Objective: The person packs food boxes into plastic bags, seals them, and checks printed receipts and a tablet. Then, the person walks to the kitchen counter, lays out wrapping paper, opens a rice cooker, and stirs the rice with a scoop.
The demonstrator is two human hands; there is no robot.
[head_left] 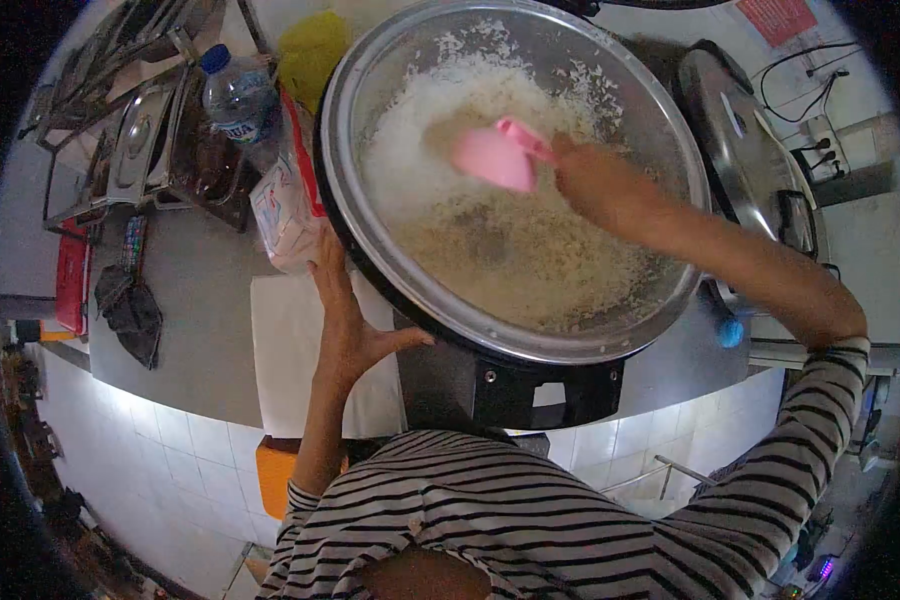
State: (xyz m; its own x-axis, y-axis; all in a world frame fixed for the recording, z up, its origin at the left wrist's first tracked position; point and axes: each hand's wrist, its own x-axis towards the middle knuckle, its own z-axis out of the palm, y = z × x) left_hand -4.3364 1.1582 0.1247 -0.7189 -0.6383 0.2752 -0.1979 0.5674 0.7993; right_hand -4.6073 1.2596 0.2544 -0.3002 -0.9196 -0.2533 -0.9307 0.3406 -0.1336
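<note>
A large round metal cooker pot [515, 345] full of rice [530, 270] stands in front of me, with steam over its left part. My right hand [585, 180] is closed on the handle of a pink scoop [498, 158], which is blurred and hangs over the rice. At the cooker's left side is my left hand [350, 325], thumb and fingers spread, beside the black outer wall. Its fingertips are near a plastic packet [285, 215] with red and blue print. White paper [282, 350] lies under my left forearm.
A water bottle [238, 95] and a yellow bag [312, 55] are at the back left, beside a metal rack [70, 165]. A dark cloth [130, 315] lies on the left counter. Another cooker [750, 160] stands at the right, near wall sockets with cables.
</note>
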